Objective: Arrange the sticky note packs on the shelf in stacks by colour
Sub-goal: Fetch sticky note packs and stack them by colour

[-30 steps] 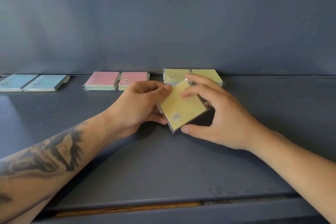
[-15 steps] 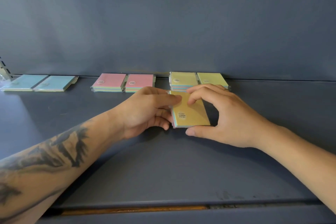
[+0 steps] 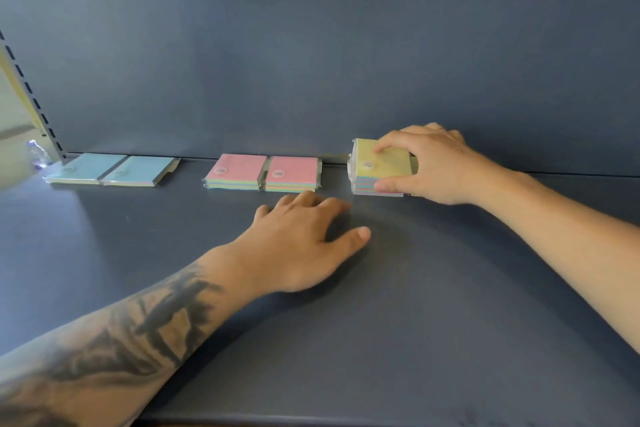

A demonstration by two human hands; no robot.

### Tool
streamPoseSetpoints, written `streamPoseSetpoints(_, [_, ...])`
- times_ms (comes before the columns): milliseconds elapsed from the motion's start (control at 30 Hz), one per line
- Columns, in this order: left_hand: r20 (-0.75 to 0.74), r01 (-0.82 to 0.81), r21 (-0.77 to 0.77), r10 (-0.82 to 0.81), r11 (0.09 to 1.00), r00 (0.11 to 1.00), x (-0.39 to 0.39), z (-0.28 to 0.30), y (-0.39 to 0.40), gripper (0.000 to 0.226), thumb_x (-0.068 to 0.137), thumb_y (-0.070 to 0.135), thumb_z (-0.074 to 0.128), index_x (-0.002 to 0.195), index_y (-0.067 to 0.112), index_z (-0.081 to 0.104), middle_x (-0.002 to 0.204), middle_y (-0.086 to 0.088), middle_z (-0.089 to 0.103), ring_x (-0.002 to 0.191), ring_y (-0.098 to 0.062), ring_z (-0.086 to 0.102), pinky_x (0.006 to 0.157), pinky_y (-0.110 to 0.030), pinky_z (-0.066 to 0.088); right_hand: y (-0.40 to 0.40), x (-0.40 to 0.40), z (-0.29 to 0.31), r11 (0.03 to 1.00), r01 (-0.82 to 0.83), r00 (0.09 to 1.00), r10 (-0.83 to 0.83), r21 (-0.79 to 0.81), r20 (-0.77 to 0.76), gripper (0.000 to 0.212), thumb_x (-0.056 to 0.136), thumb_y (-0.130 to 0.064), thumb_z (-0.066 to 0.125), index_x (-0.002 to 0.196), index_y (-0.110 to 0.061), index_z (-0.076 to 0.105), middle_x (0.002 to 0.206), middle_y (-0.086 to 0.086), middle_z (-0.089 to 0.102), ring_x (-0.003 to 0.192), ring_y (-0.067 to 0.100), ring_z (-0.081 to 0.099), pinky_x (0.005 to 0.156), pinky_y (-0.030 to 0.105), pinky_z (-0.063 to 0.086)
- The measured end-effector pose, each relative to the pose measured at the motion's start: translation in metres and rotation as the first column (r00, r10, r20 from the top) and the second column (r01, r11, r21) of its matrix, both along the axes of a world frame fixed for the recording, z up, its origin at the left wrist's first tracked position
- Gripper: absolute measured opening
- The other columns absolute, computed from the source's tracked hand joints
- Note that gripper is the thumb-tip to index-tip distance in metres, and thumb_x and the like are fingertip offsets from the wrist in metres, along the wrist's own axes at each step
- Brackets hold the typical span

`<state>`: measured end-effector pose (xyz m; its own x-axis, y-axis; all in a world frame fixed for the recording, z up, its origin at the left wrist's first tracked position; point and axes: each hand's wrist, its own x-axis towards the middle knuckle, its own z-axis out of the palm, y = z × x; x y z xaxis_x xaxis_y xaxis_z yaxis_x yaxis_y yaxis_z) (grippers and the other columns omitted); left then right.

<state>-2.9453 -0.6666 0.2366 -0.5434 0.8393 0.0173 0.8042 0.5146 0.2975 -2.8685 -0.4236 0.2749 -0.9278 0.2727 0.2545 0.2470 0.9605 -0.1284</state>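
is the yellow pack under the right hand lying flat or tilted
Tilted. The yellow pack sits on a stack with its far-left edge raised, gripped by the right hand.

On the shelf (image 3: 415,322), three groups of sticky note packs lie in a row along the back wall (image 3: 311,45). At the far left, two packs (image 3: 110,170) lie side by side, touching. In the middle, two more packs (image 3: 263,173) sit side by side. To their right, apart from them, stands a stack of packs (image 3: 379,168) with the right hand (image 3: 433,166) over and around it. The left hand (image 3: 301,246) lies in front of the middle pair, nearer the shelf's front edge.
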Motion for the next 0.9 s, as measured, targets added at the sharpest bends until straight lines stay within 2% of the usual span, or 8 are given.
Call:
streamPoseSetpoints(67, [-0.033, 0.033, -0.084, -0.036, 0.996, 0.999, 0.003, -0.003, -0.001, 0.065, 0.091, 0.083, 0.027, 0.148, 0.052, 0.033, 0.152, 0.01, 0.037, 0.149, -0.019, 0.026, 0.119, -0.058, 0.02, 0.006, -0.012, -0.002, 0.999, 0.029, 0.999, -0.03, 0.023, 0.027, 0.058, 0.08, -0.071, 0.069, 0.132, -0.049, 0.052, 0.14, -0.009, 0.052, 0.129, 0.024, 0.039, 0.101, 0.041, 0.028])
streamPoseSetpoints(167, [-0.041, 0.036, -0.116, -0.041, 0.993, 0.998, 0.003, -0.008, -0.001, 0.065, 0.091, 0.084, 0.025, 0.15, 0.057, 0.025, 0.157, 0.011, 0.029, 0.153, -0.018, 0.016, 0.118, -0.066, 0.013, 0.007, -0.019, -0.003, 0.999, 0.04, 0.999, -0.041, 0.022, 0.034, 0.059, 0.079, -0.07, 0.071, 0.132, -0.048, 0.056, 0.143, -0.008, 0.052, 0.132, 0.024, 0.04, 0.105, 0.044, 0.033])
streamPoseSetpoints(267, [-0.032, 0.031, -0.113, -0.035, 0.993, 0.999, 0.001, -0.008, 0.001, 0.066, 0.09, 0.085, 0.027, 0.15, 0.057, 0.025, 0.157, 0.011, 0.028, 0.153, -0.017, 0.015, 0.119, -0.066, 0.012, 0.007, -0.017, -0.006, 1.0, 0.025, 1.0, -0.025, 0.004, 0.01, 0.059, 0.08, -0.068, 0.072, 0.134, -0.047, 0.06, 0.147, -0.011, 0.051, 0.134, 0.021, 0.043, 0.11, 0.045, 0.037])
streamPoseSetpoints(367, [-0.026, 0.032, -0.128, -0.036, 0.991, 0.999, 0.0, -0.007, 0.001, 0.067, 0.09, 0.084, 0.028, 0.151, 0.056, 0.025, 0.158, 0.01, 0.027, 0.153, -0.018, 0.014, 0.119, -0.067, 0.011, 0.007, -0.015, -0.008, 0.999, 0.023, 1.0, -0.023, -0.047, -0.011, 0.054, 0.082, -0.063, 0.074, 0.132, -0.044, 0.065, 0.149, -0.012, 0.048, 0.136, 0.017, 0.044, 0.111, 0.04, 0.038])
streamPoseSetpoints(433, [-0.023, 0.03, -0.124, -0.033, 0.992, 0.999, 0.001, -0.006, 0.002, 0.066, 0.09, 0.084, 0.029, 0.151, 0.056, 0.026, 0.158, 0.009, 0.028, 0.153, -0.019, 0.015, 0.119, -0.067, 0.011, 0.007, -0.015, -0.009, 0.998, 0.022, 1.0, -0.022, -0.063, -0.004, 0.053, 0.083, -0.061, 0.074, 0.132, -0.043, 0.065, 0.145, -0.01, 0.051, 0.133, 0.018, 0.047, 0.108, 0.037, 0.04])
streamPoseSetpoints(600, [-0.018, 0.021, -0.105, -0.023, 0.994, 1.0, 0.001, -0.006, 0.003, 0.065, 0.09, 0.084, 0.031, 0.149, 0.056, 0.028, 0.155, 0.009, 0.03, 0.15, -0.019, 0.019, 0.118, -0.066, 0.013, 0.004, -0.016, -0.006, 0.995, 0.054, 0.998, -0.051, -0.079, 0.042, 0.054, 0.084, -0.063, 0.072, 0.132, -0.043, 0.061, 0.134, -0.006, 0.055, 0.124, 0.023, 0.052, 0.102, 0.042, 0.046])
streamPoseSetpoints(767, [-0.018, 0.018, -0.107, -0.02, 0.994, 1.0, 0.002, -0.005, 0.003, 0.066, 0.091, 0.082, 0.034, 0.149, 0.053, 0.031, 0.154, 0.005, 0.031, 0.149, -0.023, 0.02, 0.117, -0.067, 0.013, -0.005, -0.015, -0.005, 0.995, 0.096, 0.99, -0.095, -0.003, 0.105, 0.057, 0.081, -0.071, 0.066, 0.13, -0.045, 0.055, 0.133, -0.011, 0.054, 0.122, 0.024, 0.052, 0.104, 0.045, 0.04])
streamPoseSetpoints(900, [-0.014, 0.029, -0.089, -0.03, 0.996, 0.999, 0.001, -0.004, 0.003, 0.067, 0.091, 0.08, 0.038, 0.15, 0.049, 0.035, 0.153, 0.001, 0.033, 0.148, -0.026, 0.022, 0.115, -0.07, 0.013, -0.015, -0.015, -0.006, 0.989, 0.14, 0.985, -0.143, 0.042, 0.099, 0.069, 0.077, -0.076, 0.061, 0.138, -0.047, 0.049, 0.148, -0.012, 0.047, 0.134, 0.025, 0.046, 0.107, 0.046, 0.034])
